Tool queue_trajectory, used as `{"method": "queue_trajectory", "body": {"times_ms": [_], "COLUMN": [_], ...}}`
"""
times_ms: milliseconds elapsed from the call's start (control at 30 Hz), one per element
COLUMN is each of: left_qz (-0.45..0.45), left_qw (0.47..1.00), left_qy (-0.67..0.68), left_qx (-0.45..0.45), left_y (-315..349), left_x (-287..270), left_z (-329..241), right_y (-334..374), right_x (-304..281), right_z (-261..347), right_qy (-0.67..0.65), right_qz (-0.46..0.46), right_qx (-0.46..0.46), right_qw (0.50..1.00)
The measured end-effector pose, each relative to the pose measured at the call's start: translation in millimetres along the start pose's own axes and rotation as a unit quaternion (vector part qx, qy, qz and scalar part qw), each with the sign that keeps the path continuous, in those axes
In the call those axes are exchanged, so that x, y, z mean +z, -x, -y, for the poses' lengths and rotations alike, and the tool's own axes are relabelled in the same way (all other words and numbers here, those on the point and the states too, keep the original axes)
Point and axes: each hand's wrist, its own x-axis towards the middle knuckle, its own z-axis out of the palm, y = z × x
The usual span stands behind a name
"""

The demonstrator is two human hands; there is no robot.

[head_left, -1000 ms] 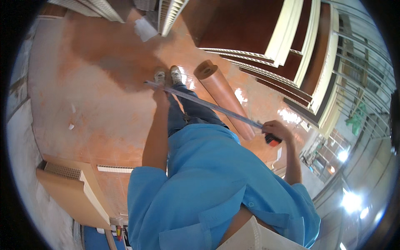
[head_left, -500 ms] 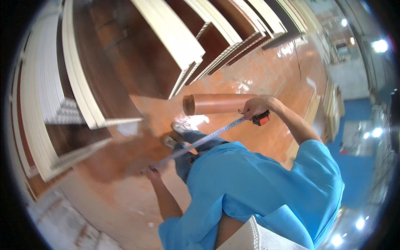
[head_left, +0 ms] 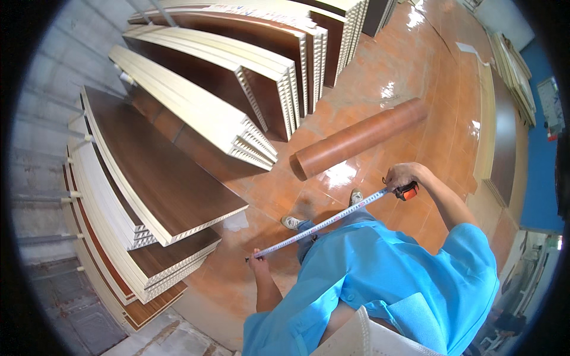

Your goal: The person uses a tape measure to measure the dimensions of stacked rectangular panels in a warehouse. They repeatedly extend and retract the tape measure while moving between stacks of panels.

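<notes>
My right hand (head_left: 401,175) grips the orange tape measure case (head_left: 408,191). My left hand (head_left: 257,260) pinches the end of the extended tape blade (head_left: 323,225), stretched taut between both hands above the tiled floor (head_left: 380,77). A rolled brown sheet (head_left: 359,137) lies near stacked door panels (head_left: 160,184).

A single wide fisheye view from the person's head looks steeply down past the blue shirt (head_left: 386,279) to the tiled floor (head_left: 415,65), close above both outstretched forearms, with stacked door panels (head_left: 160,178) bending along the left rim.
</notes>
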Motion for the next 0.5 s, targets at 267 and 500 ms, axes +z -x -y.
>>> {"method": "queue_trajectory", "body": {"times_ms": [267,500], "left_qz": [0.178,0.184], "left_qw": [0.979,0.954], "left_qy": [-0.099,-0.175], "left_qx": [-0.027,-0.158], "left_y": [43,120], "left_x": [141,262], "left_z": [114,218], "right_y": [54,109], "right_x": [15,27], "right_z": [-205,-298], "right_qy": [-0.099,-0.187], "right_qz": [-0.057,-0.094], "right_qx": [0.01,0.039], "right_qw": [0.993,0.977]}}
